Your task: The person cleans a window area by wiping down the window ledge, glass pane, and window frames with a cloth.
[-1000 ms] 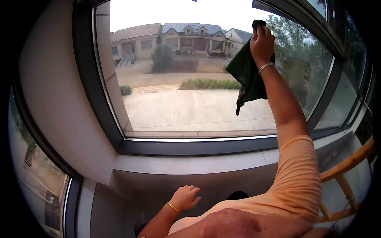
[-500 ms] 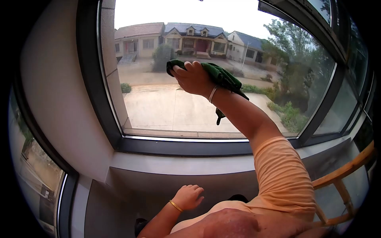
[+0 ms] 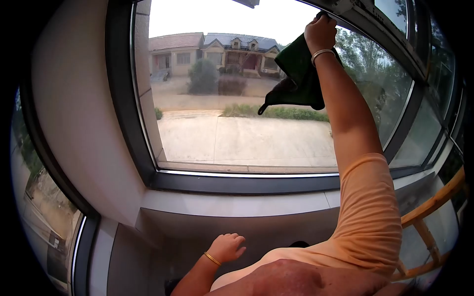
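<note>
My right hand [image 3: 321, 33], with a silver bangle at the wrist, is raised high at the upper right of the large window pane [image 3: 237, 138]. It grips a dark green cloth [image 3: 302, 81] by its top. The cloth hangs down in front of the glass, with a small black loop at its lower left corner. My left hand [image 3: 228, 247], with a gold bangle, is low in front of my body below the sill. Its fingers are loosely curled and slightly apart, and nothing shows in them.
A dark window frame [image 3: 247, 184] surrounds the pane, with a pale sill [image 3: 237, 204] below. A wooden ladder-like frame [image 3: 432, 202] stands at the right. Another window [image 3: 49, 217] is at the far left. Houses, a bush and paving show outside.
From the upper right, my right hand swept down and left across the pane with the cloth bunched, then returned up and right, where the cloth hangs again. My left hand has barely moved.
</note>
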